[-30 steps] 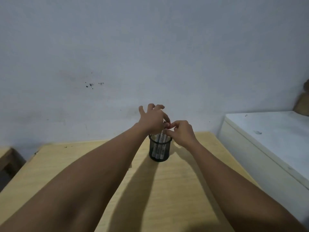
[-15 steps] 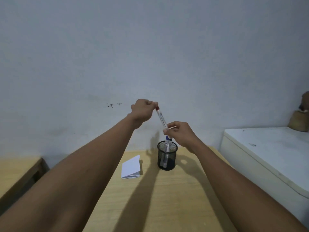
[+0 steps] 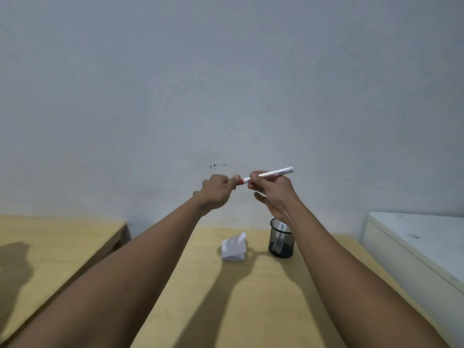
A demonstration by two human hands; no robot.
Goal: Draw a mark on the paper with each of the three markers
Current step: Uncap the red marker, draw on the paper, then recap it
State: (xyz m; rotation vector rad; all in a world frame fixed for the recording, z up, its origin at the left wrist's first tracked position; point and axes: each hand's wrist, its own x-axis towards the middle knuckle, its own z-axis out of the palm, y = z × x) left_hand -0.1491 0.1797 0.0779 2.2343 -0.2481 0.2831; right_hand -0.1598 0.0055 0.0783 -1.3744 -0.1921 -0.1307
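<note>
A white marker (image 3: 272,173) with a red cap lies almost level in the air, high above the table. My right hand (image 3: 272,194) grips its barrel. My left hand (image 3: 218,192) pinches the red cap end at the marker's left tip. Below, a black mesh pen cup (image 3: 280,241) stands on the wooden table (image 3: 263,305) with other markers inside, partly hidden by my right forearm. A folded white paper (image 3: 233,248) lies just left of the cup.
A second wooden table (image 3: 55,244) stands to the left across a narrow gap. A white cabinet (image 3: 416,249) flanks the table on the right. A bare grey wall rises right behind the table.
The red-capped marker has come fully out of the cup and turned from steeply tilted to almost level. My right hand has risen from the cup's rim onto the barrel.
</note>
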